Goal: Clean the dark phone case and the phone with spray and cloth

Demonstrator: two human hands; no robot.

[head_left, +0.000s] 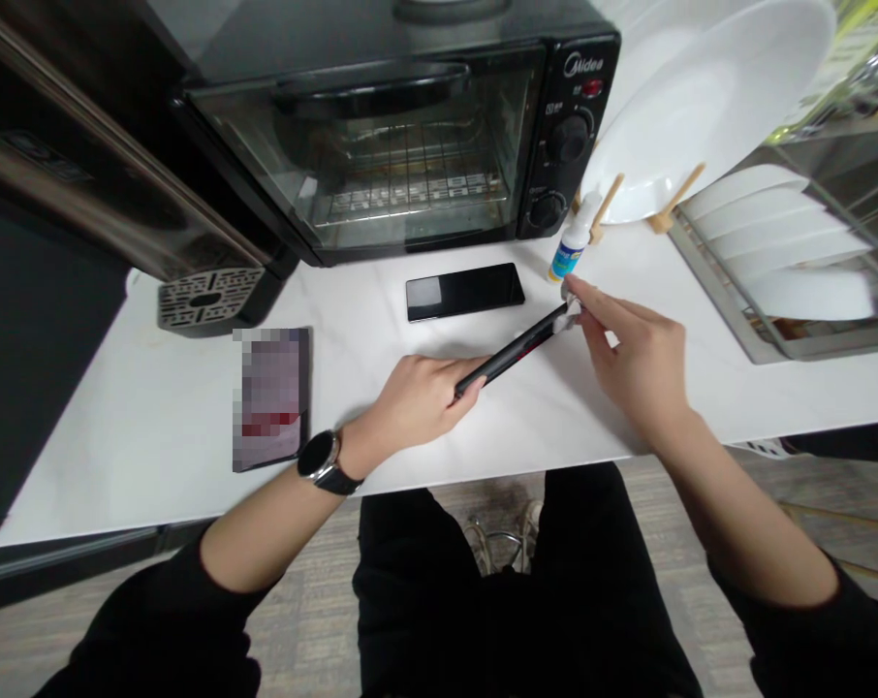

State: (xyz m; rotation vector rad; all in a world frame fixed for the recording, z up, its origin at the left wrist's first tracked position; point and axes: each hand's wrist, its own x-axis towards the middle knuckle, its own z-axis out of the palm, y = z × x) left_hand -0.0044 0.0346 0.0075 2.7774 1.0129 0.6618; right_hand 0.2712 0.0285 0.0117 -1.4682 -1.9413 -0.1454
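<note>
My left hand (417,397) grips a dark phone (516,349) by its near end and holds it tilted above the white counter (155,427). At the phone's far end, my right hand (632,354) pinches a small whitish cloth or wipe (571,308) against it. A second black phone (464,291) lies flat on the counter beyond my hands. A third phone (271,397) with a lit, blurred screen lies to the left. A small white bottle with a blue label (571,247) stands just behind my right hand. A black watch (323,460) sits on my left wrist.
A black toaster oven (410,136) stands at the back of the counter. A dark appliance with a drip tray (206,299) is at the left. White plates (707,107) lean in a wooden rack, and more plates (788,252) sit in a metal rack at the right.
</note>
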